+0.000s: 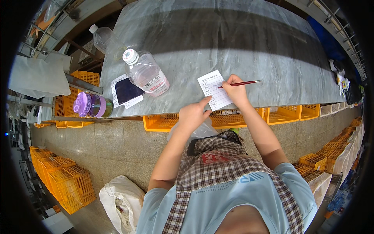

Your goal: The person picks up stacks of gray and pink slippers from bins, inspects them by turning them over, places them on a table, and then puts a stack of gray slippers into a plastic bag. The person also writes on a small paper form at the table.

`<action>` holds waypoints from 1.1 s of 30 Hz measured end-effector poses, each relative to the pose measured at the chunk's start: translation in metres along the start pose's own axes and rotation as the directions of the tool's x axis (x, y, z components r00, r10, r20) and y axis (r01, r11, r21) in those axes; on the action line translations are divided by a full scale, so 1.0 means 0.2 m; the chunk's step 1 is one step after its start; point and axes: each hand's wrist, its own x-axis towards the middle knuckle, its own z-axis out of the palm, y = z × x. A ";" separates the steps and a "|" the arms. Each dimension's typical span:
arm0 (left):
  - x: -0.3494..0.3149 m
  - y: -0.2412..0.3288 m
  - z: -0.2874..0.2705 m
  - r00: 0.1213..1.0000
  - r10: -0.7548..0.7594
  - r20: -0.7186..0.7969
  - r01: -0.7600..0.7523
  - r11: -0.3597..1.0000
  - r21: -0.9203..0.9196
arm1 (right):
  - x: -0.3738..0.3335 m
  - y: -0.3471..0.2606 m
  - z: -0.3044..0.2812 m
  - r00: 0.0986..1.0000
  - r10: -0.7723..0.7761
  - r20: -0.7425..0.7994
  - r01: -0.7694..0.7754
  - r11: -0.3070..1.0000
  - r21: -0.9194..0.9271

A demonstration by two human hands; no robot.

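Note:
A small white printed form (219, 102) lies on the grey marbled table (187, 50) near its front edge. In my right hand (236, 93) is a dark red pen (245, 82), its tip on the form's upper rows, where some handwriting shows. My left hand (191, 117) rests at the table edge, fingers extended, with the index fingertip on the form's lower left side. To the left stands a large clear plastic bottle (146, 74) with a white cap. Beside it a dark flat rectangular thing (127, 91) covers part of more white forms (134, 103).
A purple-lidded drinking bottle (91, 105) stands at the table's left corner, with another clear bottle (107, 41) behind. Yellow crates (159, 123) sit under the front edge. Stacked yellow crates (64, 179) and a white sack (122, 201) stand on the floor. Shoes (343, 84) lie at the right.

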 end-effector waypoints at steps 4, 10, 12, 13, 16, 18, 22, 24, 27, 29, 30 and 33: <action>0.00 0.00 0.00 1.000 0.000 0.004 0.000 1.000 0.011 | 0.00 0.00 0.00 0.999 -0.043 -0.010 0.043 0.999 -0.018; 0.00 -0.01 0.01 1.000 -0.008 0.005 0.008 1.000 0.000 | 0.00 -0.01 0.00 1.000 0.017 0.003 -0.017 0.998 0.053; 0.00 -0.01 0.01 1.000 -0.011 0.009 0.011 1.000 -0.002 | 0.00 -0.01 -0.01 0.998 0.070 0.006 -0.071 0.990 0.120; 0.00 -0.01 0.01 1.000 -0.013 0.011 0.013 1.000 -0.001 | 0.00 -0.01 -0.01 0.999 0.044 0.000 -0.044 0.995 0.094; 0.00 0.00 0.01 1.000 -0.011 0.013 0.011 1.000 -0.002 | 0.00 -0.01 0.00 0.999 -0.006 -0.049 0.009 0.998 0.056; 0.00 0.00 0.01 1.000 -0.014 0.008 0.014 1.000 0.001 | 0.00 -0.01 0.01 0.998 0.019 -0.058 -0.015 0.997 0.072; 0.00 -0.01 0.01 1.000 -0.013 0.006 0.013 1.000 0.012 | 0.00 -0.01 0.01 0.999 -0.014 -0.049 0.017 0.999 0.051; 0.00 -0.01 0.01 1.000 -0.011 0.009 0.011 1.000 0.010 | 0.00 -0.01 0.00 0.997 0.049 -0.053 -0.044 0.996 0.079; 0.00 -0.01 0.01 1.000 -0.009 0.000 0.009 1.000 0.000 | 0.00 -0.02 0.00 0.999 0.021 -0.032 -0.021 1.000 -0.002; 0.00 0.00 0.01 1.000 -0.003 -0.012 0.003 1.000 0.001 | 0.00 -0.01 0.00 0.999 0.012 -0.031 -0.011 0.999 0.032; 0.00 0.00 0.01 1.000 -0.006 -0.010 0.006 1.000 0.000 | 0.00 -0.01 0.00 0.999 0.011 -0.035 -0.009 0.999 0.049; 0.00 0.00 0.00 1.000 -0.013 -0.004 0.013 1.000 0.000 | -0.01 -0.01 0.00 1.000 -0.002 -0.031 0.004 0.998 0.067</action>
